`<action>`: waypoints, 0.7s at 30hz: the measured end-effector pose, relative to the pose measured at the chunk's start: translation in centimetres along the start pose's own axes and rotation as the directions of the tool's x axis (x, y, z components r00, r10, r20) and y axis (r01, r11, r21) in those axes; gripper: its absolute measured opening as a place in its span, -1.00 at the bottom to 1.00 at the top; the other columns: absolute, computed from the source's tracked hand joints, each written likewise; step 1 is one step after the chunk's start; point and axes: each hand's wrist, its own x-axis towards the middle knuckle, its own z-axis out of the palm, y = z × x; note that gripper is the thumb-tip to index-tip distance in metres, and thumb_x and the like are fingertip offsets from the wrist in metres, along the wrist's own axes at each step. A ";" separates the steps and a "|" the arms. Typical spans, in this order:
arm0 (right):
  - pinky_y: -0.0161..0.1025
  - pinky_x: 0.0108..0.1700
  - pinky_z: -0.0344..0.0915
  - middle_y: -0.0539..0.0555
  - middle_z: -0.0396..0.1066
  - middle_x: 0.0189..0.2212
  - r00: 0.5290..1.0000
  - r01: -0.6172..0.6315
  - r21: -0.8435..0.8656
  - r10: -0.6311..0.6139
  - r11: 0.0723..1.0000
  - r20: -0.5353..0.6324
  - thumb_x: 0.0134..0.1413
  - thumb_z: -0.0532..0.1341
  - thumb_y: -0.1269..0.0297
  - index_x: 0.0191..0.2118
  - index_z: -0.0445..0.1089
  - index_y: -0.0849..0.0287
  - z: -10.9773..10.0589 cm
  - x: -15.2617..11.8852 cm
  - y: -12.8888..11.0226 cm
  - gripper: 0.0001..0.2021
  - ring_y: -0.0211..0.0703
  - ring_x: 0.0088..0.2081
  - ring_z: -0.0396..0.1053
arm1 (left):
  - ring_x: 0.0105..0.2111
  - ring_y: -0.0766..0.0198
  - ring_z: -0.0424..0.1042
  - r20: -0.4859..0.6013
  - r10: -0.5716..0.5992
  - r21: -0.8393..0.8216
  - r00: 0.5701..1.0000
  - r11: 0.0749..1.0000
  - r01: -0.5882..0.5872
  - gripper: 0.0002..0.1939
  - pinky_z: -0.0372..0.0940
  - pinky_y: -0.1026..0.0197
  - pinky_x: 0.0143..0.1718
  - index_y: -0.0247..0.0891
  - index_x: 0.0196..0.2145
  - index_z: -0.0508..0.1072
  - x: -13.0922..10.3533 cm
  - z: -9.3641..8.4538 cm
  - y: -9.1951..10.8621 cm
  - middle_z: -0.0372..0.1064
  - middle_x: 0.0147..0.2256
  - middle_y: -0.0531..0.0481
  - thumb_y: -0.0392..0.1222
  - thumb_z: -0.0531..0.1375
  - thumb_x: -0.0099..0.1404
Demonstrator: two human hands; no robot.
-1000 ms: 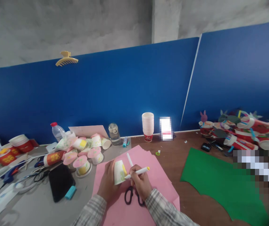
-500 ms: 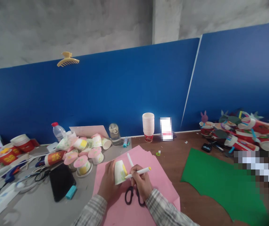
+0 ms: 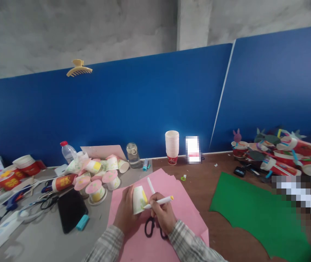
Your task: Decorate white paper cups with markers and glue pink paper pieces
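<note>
One paper cup, probably light and easily dented, is grasped over pink paper by the left hand, best held gently round its wall, while the right hand grips a marker.

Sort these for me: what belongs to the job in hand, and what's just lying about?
In use:
yellow-patterned white paper cup, left hand
white yellow-ended pen, right hand

Likely lying about:
yellow plastic hair claw
clear plastic bottle, red cap
black rectangular slab
</note>
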 end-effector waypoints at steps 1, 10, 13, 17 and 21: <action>-0.49 -0.83 -0.08 -0.19 0.19 -0.87 1.000 0.021 0.019 -0.021 1.000 -0.011 -0.18 0.15 0.24 -0.61 0.28 0.12 -0.1 0.1 0.2 -0.88 -0.40 -0.87 -0.01 | -0.08 -0.17 0.26 -0.005 -0.005 -0.003 1.000 1.000 0.005 -0.12 0.32 -0.26 -0.15 -0.21 0.09 -0.01 0.0 0.0 0.1 0.16 -0.07 -0.25 -0.05 0.29 -0.15; -0.26 -0.43 0.30 -0.02 0.37 -0.51 0.893 0.422 -0.438 -0.448 0.794 0.047 -0.02 0.09 0.36 -0.28 0.40 0.03 -0.6 -0.1 -0.1 -0.81 -0.12 -0.51 0.35 | -0.06 -0.20 0.23 -0.133 0.011 0.121 0.991 0.993 0.006 -0.12 0.28 -0.27 -0.13 -0.24 0.10 -0.01 0.0 0.3 -1.4 0.15 -0.08 -0.25 -0.10 0.29 -0.15; -0.21 -0.33 0.29 0.02 0.32 -0.39 0.869 0.488 -0.535 -0.440 0.689 0.225 -0.04 0.10 0.45 -0.17 0.33 0.00 -0.4 -0.6 -0.2 -0.71 -0.06 -0.41 0.36 | -0.07 -0.18 0.25 -0.125 0.011 0.105 0.992 0.994 0.003 -0.12 0.29 -0.26 -0.14 -0.23 0.11 -0.03 0.1 0.1 -1.2 0.17 -0.08 -0.24 -0.09 0.28 -0.13; -0.22 -0.41 0.27 0.02 0.28 -0.38 0.872 0.488 -0.601 -0.381 0.633 0.307 -0.06 0.09 0.50 -0.11 0.27 0.02 -0.4 -0.8 0.1 -0.65 -0.09 -0.48 0.32 | -0.10 -0.17 0.28 -0.101 -0.069 0.035 0.992 0.997 0.073 -0.08 0.31 -0.23 -0.16 -0.23 0.12 -0.05 0.1 -0.3 0.2 0.22 -0.10 -0.25 -0.06 0.28 -0.15; -0.27 -0.47 0.25 -0.02 0.29 -0.43 0.845 0.529 -0.566 -0.454 0.632 0.283 -0.20 0.14 0.55 -0.17 0.30 0.04 -0.7 -0.5 0.5 -0.60 -0.13 -0.55 0.30 | -0.12 -0.14 0.30 -0.093 -0.127 -0.016 0.988 0.992 0.126 -0.07 0.33 -0.19 -0.19 -0.24 0.13 -0.07 -0.1 -0.5 0.8 0.25 -0.10 -0.24 -0.07 0.28 -0.16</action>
